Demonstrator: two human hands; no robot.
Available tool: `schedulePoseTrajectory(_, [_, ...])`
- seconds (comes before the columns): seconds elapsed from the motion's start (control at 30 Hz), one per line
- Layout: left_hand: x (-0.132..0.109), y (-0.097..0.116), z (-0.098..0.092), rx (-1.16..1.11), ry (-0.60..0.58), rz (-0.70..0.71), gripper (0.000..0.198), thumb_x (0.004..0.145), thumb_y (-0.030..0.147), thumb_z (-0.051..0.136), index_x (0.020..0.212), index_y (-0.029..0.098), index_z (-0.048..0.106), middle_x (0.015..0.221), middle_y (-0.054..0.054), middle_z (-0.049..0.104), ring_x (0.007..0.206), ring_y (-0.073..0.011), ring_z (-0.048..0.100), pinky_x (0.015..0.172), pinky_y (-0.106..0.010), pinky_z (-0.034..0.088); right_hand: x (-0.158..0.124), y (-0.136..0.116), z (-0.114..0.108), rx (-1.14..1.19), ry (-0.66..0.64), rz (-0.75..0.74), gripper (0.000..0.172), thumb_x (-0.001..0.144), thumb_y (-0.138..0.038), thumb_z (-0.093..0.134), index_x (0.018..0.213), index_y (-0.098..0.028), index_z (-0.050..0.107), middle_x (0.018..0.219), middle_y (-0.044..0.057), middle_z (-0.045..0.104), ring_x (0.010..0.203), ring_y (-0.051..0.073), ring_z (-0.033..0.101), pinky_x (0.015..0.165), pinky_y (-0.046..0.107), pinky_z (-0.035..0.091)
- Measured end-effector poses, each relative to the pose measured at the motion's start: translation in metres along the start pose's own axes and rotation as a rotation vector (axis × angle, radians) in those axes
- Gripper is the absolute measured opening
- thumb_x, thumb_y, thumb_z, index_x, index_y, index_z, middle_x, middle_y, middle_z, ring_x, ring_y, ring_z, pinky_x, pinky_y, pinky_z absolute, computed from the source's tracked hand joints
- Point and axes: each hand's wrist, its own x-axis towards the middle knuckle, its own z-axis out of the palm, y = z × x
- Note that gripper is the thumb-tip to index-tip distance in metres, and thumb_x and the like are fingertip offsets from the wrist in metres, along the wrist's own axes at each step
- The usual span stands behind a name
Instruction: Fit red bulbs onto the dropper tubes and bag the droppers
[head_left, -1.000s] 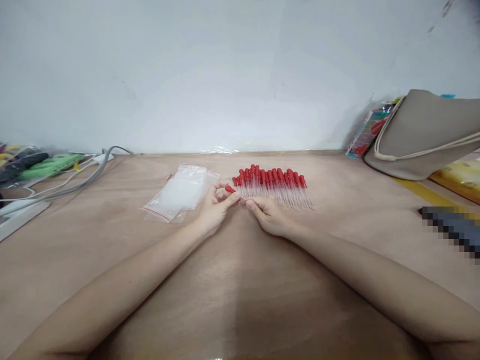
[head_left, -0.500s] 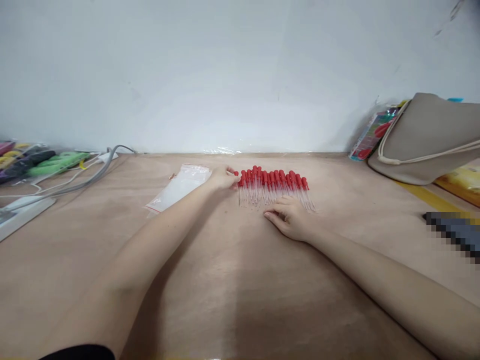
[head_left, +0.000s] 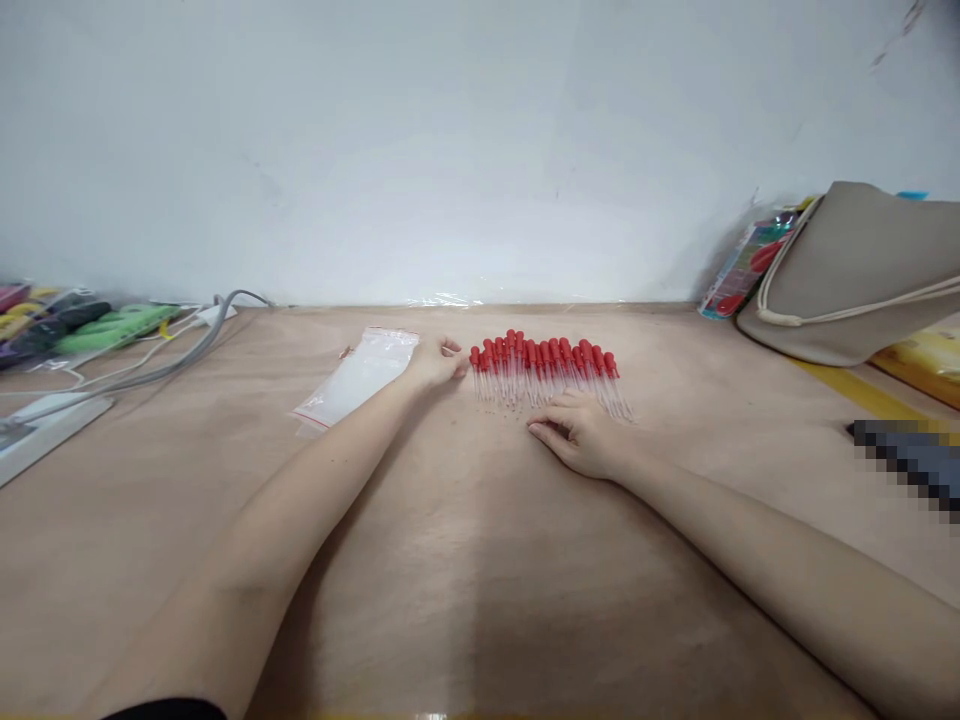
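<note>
A row of several clear droppers with red bulbs (head_left: 547, 368) lies on the wooden table (head_left: 465, 560), bulbs toward the wall. My left hand (head_left: 437, 361) rests just left of the row, fingers loosely curled and apart, holding nothing that I can see. It lies on the edge of a stack of small clear zip bags (head_left: 360, 377). My right hand (head_left: 581, 436) lies flat on the table just in front of the row's glass tips, fingers stretched out, holding nothing.
A beige bag (head_left: 855, 275) and coloured packets (head_left: 742, 265) stand at the back right. Grey cables (head_left: 150, 365), a white power strip (head_left: 45, 425) and green and dark objects (head_left: 90, 325) lie at the left. A blurred dark patch (head_left: 907, 460) sits at the right.
A second ago both hands held one dropper between them. My left hand carried it to the row's left end and let go; my right hand lowered flat onto the table.
</note>
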Motion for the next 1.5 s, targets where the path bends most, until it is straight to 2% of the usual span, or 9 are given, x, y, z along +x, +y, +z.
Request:
schedulePoseTrajectory(0.13, [-0.014, 0.003, -0.010, 0.121, 0.036, 0.070, 0.019, 0.069, 0.023, 0.065, 0.084, 0.014, 0.057, 0.068, -0.004, 0.062, 0.062, -0.0170, 0.062, 0.065, -0.030, 0.048, 0.000, -0.001, 0.000, 0.000, 0.005, -0.002, 0.018, 0.084, -0.024, 0.049, 0.081, -0.018, 0.066, 0.073, 0.004, 0.061, 0.070, 0.015, 0.050, 0.065, 0.030, 0.036])
schedulePoseTrajectory(0.27, [-0.042, 0.003, -0.034, 0.310, 0.089, 0.217, 0.016, 0.070, 0.026, 0.062, 0.083, 0.016, 0.063, 0.095, -0.010, 0.061, 0.102, -0.0283, 0.052, 0.095, -0.041, 0.035, 0.000, 0.000, 0.000, -0.001, -0.004, -0.003, 0.018, 0.084, -0.023, 0.049, 0.082, -0.017, 0.066, 0.072, 0.005, 0.061, 0.071, 0.015, 0.050, 0.066, 0.029, 0.036])
schedulePoseTrajectory(0.33, [-0.055, -0.004, -0.050, 0.686, 0.195, 0.316, 0.025, 0.079, 0.031, 0.051, 0.093, 0.015, 0.063, 0.109, -0.014, 0.056, 0.112, -0.0330, 0.044, 0.097, -0.047, 0.030, 0.000, 0.001, 0.001, 0.000, -0.006, -0.008, 0.018, 0.084, -0.023, 0.049, 0.082, -0.017, 0.066, 0.072, 0.005, 0.061, 0.071, 0.015, 0.050, 0.066, 0.029, 0.036])
schedulePoseTrajectory(0.5, [-0.069, -0.031, -0.076, 1.068, 0.176, 0.028, 0.057, 0.087, 0.044, 0.030, 0.122, 0.001, 0.044, 0.137, -0.026, 0.031, 0.130, -0.0383, 0.022, 0.101, -0.050, 0.025, 0.000, 0.002, 0.002, 0.004, 0.004, -0.011, 0.018, 0.084, -0.023, 0.049, 0.083, -0.017, 0.066, 0.073, 0.005, 0.061, 0.071, 0.015, 0.050, 0.066, 0.029, 0.036])
schedulePoseTrajectory(0.63, [-0.067, -0.045, -0.077, 1.068, 0.062, -0.118, 0.066, 0.087, 0.048, 0.025, 0.127, -0.004, 0.035, 0.136, -0.028, 0.030, 0.128, -0.0386, 0.026, 0.100, -0.049, 0.027, 0.000, 0.001, 0.002, 0.010, -0.005, -0.009, 0.019, 0.084, -0.023, 0.048, 0.083, -0.017, 0.066, 0.071, 0.005, 0.060, 0.071, 0.015, 0.050, 0.066, 0.029, 0.037])
schedulePoseTrajectory(0.93, [-0.065, -0.038, -0.090, 1.041, 0.049, -0.015, 0.043, 0.092, 0.026, 0.015, 0.100, 0.011, 0.054, 0.112, -0.016, 0.054, 0.107, -0.0245, 0.052, 0.091, -0.036, 0.039, 0.000, 0.002, 0.002, 0.026, 0.001, -0.006, 0.018, 0.084, -0.023, 0.049, 0.083, -0.017, 0.066, 0.072, 0.005, 0.060, 0.071, 0.015, 0.051, 0.066, 0.029, 0.038])
schedulePoseTrajectory(1.2, [-0.067, -0.046, -0.085, 1.088, 0.036, -0.145, 0.052, 0.089, 0.039, 0.027, 0.120, 0.000, 0.044, 0.131, -0.026, 0.039, 0.123, -0.0366, 0.035, 0.095, -0.047, 0.034, 0.000, 0.002, 0.001, 0.029, 0.003, -0.002, 0.018, 0.083, -0.023, 0.049, 0.083, -0.017, 0.066, 0.070, 0.004, 0.059, 0.069, 0.015, 0.050, 0.065, 0.029, 0.038])
schedulePoseTrajectory(1.4, [-0.075, -0.029, -0.087, 1.067, 0.114, -0.002, 0.049, 0.092, 0.029, 0.015, 0.121, 0.006, 0.047, 0.137, -0.020, 0.035, 0.128, -0.0337, 0.029, 0.099, -0.054, 0.027, 0.000, 0.002, 0.003, 0.018, 0.022, 0.004, 0.017, 0.083, -0.024, 0.050, 0.081, -0.018, 0.066, 0.071, 0.004, 0.060, 0.070, 0.015, 0.051, 0.066, 0.030, 0.038])
schedulePoseTrajectory(1.5, [-0.092, -0.002, -0.078, 0.969, 0.073, 0.393, 0.049, 0.094, 0.034, 0.018, 0.133, 0.012, 0.036, 0.145, -0.014, 0.024, 0.134, -0.0318, 0.015, 0.105, -0.053, 0.020, 0.001, 0.000, 0.002, 0.047, 0.156, 0.047, 0.019, 0.085, -0.028, 0.048, 0.083, -0.018, 0.065, 0.071, 0.004, 0.060, 0.069, 0.015, 0.052, 0.066, 0.030, 0.039])
